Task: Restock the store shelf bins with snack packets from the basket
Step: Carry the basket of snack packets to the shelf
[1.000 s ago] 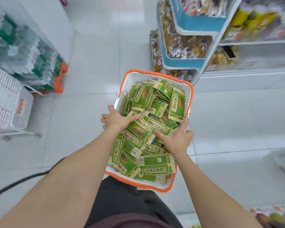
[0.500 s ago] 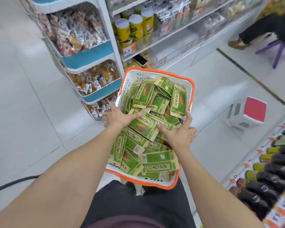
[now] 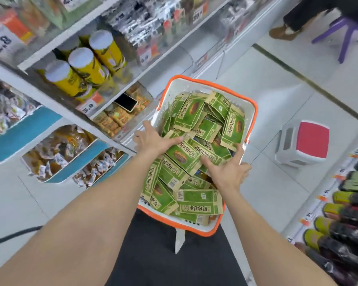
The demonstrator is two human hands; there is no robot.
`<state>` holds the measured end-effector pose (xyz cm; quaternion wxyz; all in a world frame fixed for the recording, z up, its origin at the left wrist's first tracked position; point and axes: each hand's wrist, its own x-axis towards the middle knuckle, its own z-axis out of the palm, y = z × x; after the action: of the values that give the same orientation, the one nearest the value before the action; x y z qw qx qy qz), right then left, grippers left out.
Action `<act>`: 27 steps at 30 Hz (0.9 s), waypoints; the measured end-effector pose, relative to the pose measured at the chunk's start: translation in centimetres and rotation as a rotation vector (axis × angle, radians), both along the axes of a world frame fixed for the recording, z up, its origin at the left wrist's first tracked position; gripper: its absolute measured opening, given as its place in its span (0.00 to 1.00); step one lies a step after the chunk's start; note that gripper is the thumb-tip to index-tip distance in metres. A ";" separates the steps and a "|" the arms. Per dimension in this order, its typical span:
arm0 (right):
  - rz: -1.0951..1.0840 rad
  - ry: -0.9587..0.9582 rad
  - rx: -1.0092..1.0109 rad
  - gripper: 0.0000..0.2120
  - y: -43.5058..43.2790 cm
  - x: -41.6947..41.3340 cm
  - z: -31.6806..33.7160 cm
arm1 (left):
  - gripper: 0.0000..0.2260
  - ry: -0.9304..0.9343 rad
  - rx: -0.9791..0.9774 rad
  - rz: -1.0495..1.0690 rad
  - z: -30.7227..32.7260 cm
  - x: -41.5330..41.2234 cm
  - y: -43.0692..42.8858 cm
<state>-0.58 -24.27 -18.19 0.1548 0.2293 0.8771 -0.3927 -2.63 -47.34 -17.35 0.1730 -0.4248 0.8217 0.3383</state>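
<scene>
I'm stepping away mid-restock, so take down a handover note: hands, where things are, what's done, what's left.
Left hand: open, resting on the packets by the basket's left wall.
Right hand: open, fingers spread on the packets near the right wall.
Packets: heaped in the basket.
Bins: to the left, holding other snacks; no green packets seen there.
Done: none visibly shelved.
Left: move the packets into the bins.

White glossy tile floor (image 3: 277, 112) w/ a dark strip (image 3: 310, 84) across it, bright light. White shelf rack (image 3: 74, 30) left side, red-top step stool (image 3: 304, 141) right, purple stool (image 3: 347, 32) far-right corner.
</scene>
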 end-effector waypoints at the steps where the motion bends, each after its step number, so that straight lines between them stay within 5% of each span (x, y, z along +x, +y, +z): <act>1: -0.006 -0.013 -0.003 0.55 0.2 -1.9 -0.4 | 0.68 0.000 0.000 -0.010 -0.5 -2.3 0.4; 11: -0.122 -0.110 -0.015 0.57 0.6 -20.4 -12.7 | 0.58 -0.002 -0.039 -0.141 -13.6 -25.1 1.5; 20: -0.064 -0.274 -0.055 0.54 1.3 -34.3 -31.5 | 0.36 0.063 -0.152 -0.126 -32.9 -38.9 2.6; 27: 0.012 -0.324 -0.073 0.50 1.4 -41.5 -45.6 | 0.36 0.021 -0.171 -0.137 -47.4 -44.9 2.3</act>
<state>-42.09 -22.84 -63.76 0.3048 0.2785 0.8271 -0.3813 -47.56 -45.04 -64.75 0.1501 -0.3772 0.8765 0.2586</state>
